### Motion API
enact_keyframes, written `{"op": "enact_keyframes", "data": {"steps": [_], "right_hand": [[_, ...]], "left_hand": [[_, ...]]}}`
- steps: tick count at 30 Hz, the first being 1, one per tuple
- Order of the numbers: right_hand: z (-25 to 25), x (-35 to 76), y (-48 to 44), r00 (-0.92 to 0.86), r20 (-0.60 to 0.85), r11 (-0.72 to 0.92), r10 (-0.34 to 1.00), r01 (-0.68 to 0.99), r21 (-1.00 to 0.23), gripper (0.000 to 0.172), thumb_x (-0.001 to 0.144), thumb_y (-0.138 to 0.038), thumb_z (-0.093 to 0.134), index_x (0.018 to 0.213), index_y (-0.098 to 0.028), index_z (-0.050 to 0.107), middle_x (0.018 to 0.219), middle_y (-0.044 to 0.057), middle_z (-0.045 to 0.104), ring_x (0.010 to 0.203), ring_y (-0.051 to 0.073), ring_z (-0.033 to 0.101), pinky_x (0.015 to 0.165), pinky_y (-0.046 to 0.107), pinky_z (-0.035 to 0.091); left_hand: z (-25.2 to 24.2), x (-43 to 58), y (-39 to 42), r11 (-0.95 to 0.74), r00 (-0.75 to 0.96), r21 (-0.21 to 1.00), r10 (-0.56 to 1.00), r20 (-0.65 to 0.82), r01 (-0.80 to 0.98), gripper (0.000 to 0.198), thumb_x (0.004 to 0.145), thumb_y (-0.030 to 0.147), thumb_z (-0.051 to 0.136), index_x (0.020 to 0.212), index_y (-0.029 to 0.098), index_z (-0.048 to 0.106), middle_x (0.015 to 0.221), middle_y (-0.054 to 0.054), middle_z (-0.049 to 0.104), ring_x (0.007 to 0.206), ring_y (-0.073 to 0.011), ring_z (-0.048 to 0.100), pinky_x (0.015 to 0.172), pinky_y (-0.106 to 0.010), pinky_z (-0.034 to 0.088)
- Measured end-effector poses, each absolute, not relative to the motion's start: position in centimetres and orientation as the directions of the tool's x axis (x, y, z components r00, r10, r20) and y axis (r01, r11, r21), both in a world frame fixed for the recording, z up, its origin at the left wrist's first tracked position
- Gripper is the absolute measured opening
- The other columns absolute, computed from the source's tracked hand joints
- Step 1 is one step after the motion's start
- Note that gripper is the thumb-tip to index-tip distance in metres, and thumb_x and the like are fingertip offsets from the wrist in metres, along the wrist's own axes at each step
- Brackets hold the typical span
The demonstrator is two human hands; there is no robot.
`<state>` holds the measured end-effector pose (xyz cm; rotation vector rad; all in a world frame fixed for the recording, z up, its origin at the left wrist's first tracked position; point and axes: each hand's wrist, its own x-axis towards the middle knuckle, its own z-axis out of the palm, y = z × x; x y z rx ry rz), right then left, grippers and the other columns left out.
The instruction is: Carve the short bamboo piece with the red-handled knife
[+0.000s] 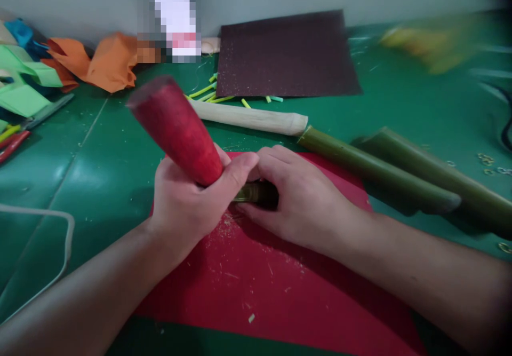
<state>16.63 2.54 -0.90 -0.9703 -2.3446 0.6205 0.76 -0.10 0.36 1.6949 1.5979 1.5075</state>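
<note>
My left hand (192,196) is closed around a thick, red, round-ended wooden handle (176,129) that tilts up and to the left. Whatever the handle carries at its lower end is hidden by my hand. My right hand (294,190) grips a short piece of green bamboo (256,193) from above and the right side, its fingers wrapped round it. Both hands are close together, the left thumb near the right fingers. Beneath them lies a red sheet (272,292) sprinkled with pale shavings and small chips.
Behind my hands lie a pale peeled stick (252,117) and green bamboo lengths (376,166). A dark brown sheet (288,54) covers small yellow-green tubes (204,94). Orange paper (110,62), red-handled pliers (16,142) and a white wire loop (68,238) are at left; small rings (485,159) lie right.
</note>
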Motion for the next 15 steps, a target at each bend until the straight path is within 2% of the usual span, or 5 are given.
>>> {"op": "enact_keyframes", "data": {"steps": [3, 8, 15], "right_hand": [[-0.82, 16.64, 2.63, -0.609, 0.273, 0.627, 0.744, 0.498, -0.598, 0.014, 0.077, -0.024, 0.069, 0.081, -0.016, 0.059, 0.081, 0.005, 0.06, 0.076, 0.018, 0.05, 0.069, 0.032, 0.039], [-0.84, 16.42, 2.44, -0.606, 0.256, 0.606, 0.754, 0.491, -0.626, 0.015, 0.075, -0.024, 0.07, 0.081, -0.016, 0.059, 0.082, 0.004, 0.06, 0.077, 0.018, 0.051, 0.068, 0.032, 0.039], [-0.99, 16.51, 2.36, -0.599, 0.25, 0.599, 0.761, 0.498, -0.628, 0.017, 0.076, -0.026, 0.071, 0.083, -0.016, 0.059, 0.08, 0.003, 0.059, 0.076, 0.018, 0.05, 0.067, 0.032, 0.038]], "left_hand": [[0.48, 0.94, 0.07, -0.308, -0.245, 0.841, 0.862, 0.445, 0.445, 0.025, 0.073, 0.02, 0.076, 0.058, 0.021, 0.056, 0.05, 0.007, 0.056, 0.043, -0.0062, 0.051, 0.045, -0.019, 0.047], [0.56, 0.71, -0.05, -0.317, -0.176, 0.866, 0.896, 0.407, 0.386, 0.033, 0.077, 0.022, 0.072, 0.051, 0.019, 0.051, 0.046, 0.007, 0.05, 0.039, -0.0051, 0.046, 0.04, -0.018, 0.043], [0.1, 0.65, -0.3, -0.356, -0.148, 0.833, 0.88, 0.451, 0.424, 0.03, 0.075, 0.022, 0.076, 0.055, 0.019, 0.054, 0.05, 0.007, 0.057, 0.045, -0.0057, 0.054, 0.044, -0.016, 0.046]]}}
